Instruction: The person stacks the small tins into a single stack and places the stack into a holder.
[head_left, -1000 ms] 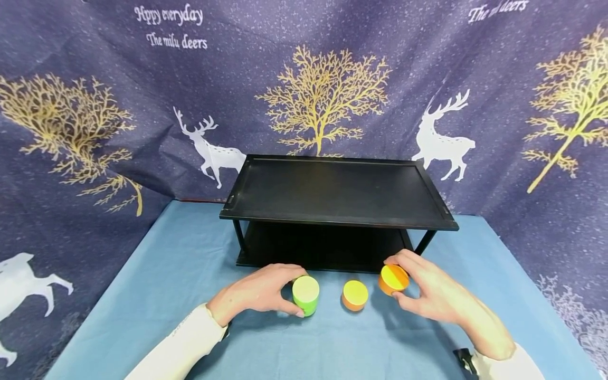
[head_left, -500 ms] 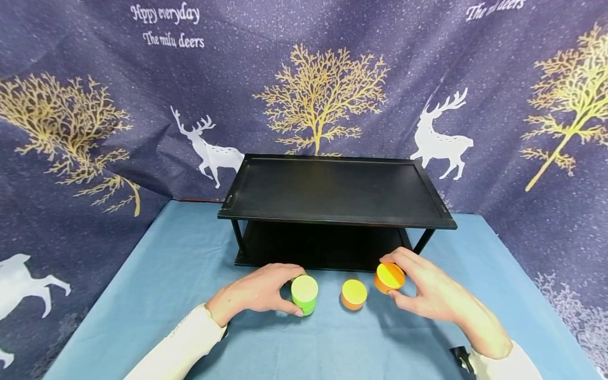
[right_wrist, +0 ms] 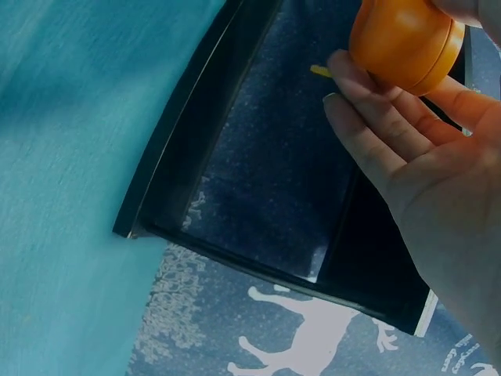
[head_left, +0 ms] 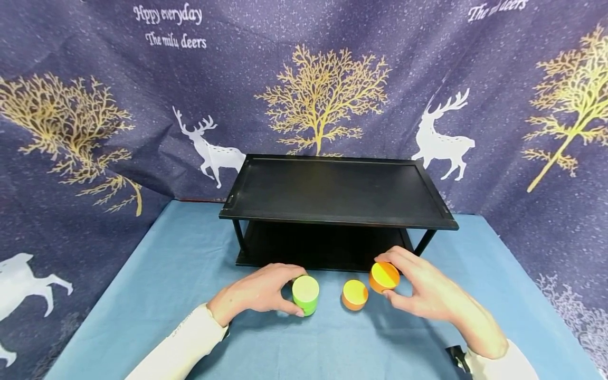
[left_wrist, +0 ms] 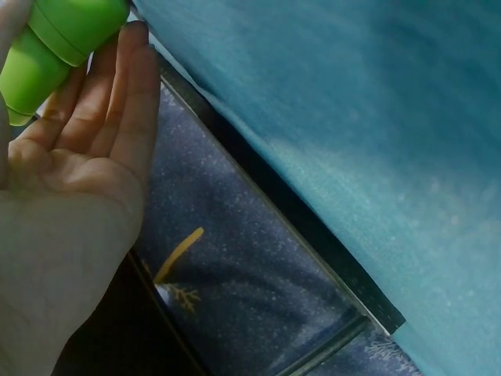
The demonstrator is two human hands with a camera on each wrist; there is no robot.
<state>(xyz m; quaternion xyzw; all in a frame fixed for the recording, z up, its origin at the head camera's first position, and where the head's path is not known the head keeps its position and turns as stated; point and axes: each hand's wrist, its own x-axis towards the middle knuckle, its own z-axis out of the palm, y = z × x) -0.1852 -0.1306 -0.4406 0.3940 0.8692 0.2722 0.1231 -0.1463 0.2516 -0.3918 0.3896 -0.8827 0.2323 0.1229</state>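
My left hand (head_left: 261, 289) holds a small green round tub (head_left: 306, 293) with a pale yellow top between thumb and fingers, upright at the cloth. In the left wrist view the green tub (left_wrist: 78, 27) shows two rounded sections, one against the other. On the right, my right hand (head_left: 425, 290) grips a small orange round tub (head_left: 382, 277) with a yellow top, tilted slightly; a shadow falls on the cloth below. Its smooth orange side (right_wrist: 403, 43) shows in the right wrist view. Between the hands, a similar orange tub (head_left: 354, 296) stands upright on the cloth.
A black two-level rack (head_left: 332, 192) stands just behind the tubs, its lower shelf (head_left: 309, 245) beneath the top board. Blue cloth (head_left: 304, 353) covers the table. Behind hangs a dark blue curtain (head_left: 228, 79) with deer and tree prints.
My right hand has carried the orange tub left, closer to the orange tub standing on the cloth. My left hand and the green tub have stayed in place.
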